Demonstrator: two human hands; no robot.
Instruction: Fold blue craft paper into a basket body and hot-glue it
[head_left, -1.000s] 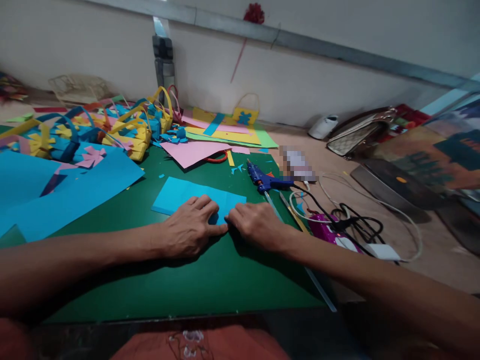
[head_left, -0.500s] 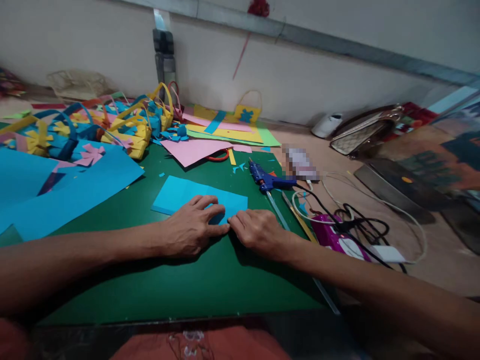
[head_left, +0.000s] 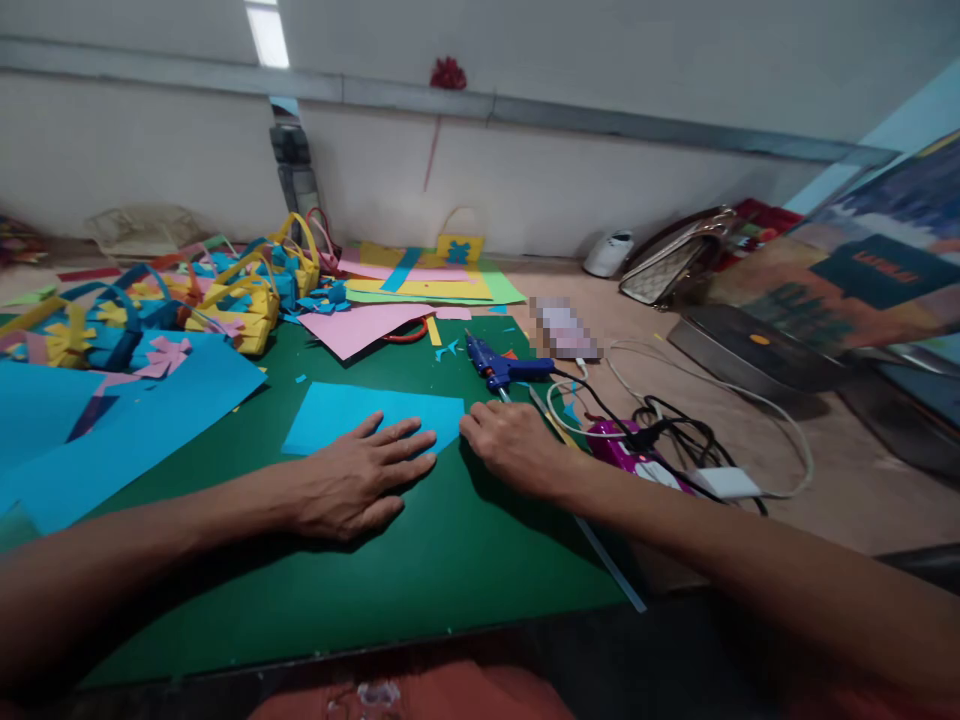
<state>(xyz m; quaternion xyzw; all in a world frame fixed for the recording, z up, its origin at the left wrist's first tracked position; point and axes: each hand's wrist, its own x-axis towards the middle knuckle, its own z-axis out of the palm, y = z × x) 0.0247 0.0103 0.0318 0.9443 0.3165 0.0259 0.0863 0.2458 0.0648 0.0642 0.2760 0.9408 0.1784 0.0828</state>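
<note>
While my left hand [head_left: 360,475] lies flat with its fingers fanned out over the light-blue paper [head_left: 330,415], my right hand [head_left: 517,445] is drawn in narrow, its fingers bunched at the paper's right end; I cannot tell whether they pinch it or only press on it. The paper rests on the green board [head_left: 420,590] in front of me, its far edge and left end showing past my left hand. Just beyond my right hand is a blue glue gun [head_left: 495,368], nozzle pointing away from me, and to its right a purple power strip [head_left: 611,440] sits on the table [head_left: 840,530] near a white charger [head_left: 724,483]. Farther off, a red loop handle [head_left: 409,332] juts from beside a pink sheet [head_left: 360,325]. Over on my left, a large blue sheet [head_left: 172,430] covers part of the board, with handled paper baskets [head_left: 251,320] crowded behind it.
</note>
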